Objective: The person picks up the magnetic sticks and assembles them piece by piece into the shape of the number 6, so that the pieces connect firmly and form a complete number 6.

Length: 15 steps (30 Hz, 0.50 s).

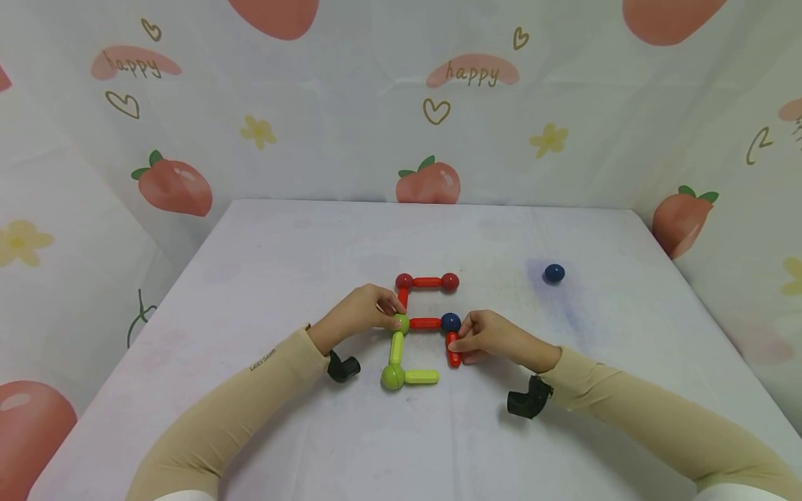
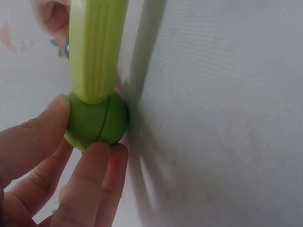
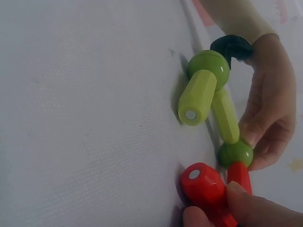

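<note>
A figure of magnetic rods and balls lies on the table. My left hand pinches the green middle ball between thumb and fingers. From that ball a red rod runs right to a blue ball. My right hand pinches a red rod that points from the blue ball toward me. Toward the front, a green rod leads to another green ball, which carries a second green rod. Behind stand two red balls, the left and right, joined by a red rod.
A loose dark blue ball lies at the back right of the white-covered table. A curtain printed with peaches hangs behind. Black wrist cameras sit at the left cuff and the right cuff.
</note>
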{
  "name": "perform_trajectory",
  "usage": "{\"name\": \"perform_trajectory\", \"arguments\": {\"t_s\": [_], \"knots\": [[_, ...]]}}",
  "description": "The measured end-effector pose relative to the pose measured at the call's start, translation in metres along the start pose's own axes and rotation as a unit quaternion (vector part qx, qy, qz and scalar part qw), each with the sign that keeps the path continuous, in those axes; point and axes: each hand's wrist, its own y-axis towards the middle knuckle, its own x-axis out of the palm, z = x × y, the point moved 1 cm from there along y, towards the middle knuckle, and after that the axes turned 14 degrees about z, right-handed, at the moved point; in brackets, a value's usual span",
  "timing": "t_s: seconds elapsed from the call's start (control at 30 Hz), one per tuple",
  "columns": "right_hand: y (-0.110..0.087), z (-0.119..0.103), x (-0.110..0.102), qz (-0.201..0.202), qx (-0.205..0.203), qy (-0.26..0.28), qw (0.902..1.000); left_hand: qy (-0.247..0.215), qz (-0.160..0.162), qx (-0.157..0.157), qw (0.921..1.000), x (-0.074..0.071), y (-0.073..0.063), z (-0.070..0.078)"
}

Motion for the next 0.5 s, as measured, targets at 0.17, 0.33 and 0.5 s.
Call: {"name": "perform_trajectory", "arguments": {"t_s": [0.17, 0.33, 0.5], "knots": [[-0.001, 0.000, 0.000, -0.002, 0.001, 0.006, 1.0000, 0.008, -0.004, 0.009, 0.9999, 0.000, -0.003, 0.000], [0.000, 0.001, 0.000, -0.004, -0.001, 0.008, 1.0000, 0.035, 0.008, 0.035, 0.9987, -0.004, -0.016, 0.008], [0.000, 0.000, -0.001, -0.004, -0.003, 0.005, 1.0000, 0.036, 0.022, 0.076, 0.9962, -0.005, -0.039, 0.022]]}}
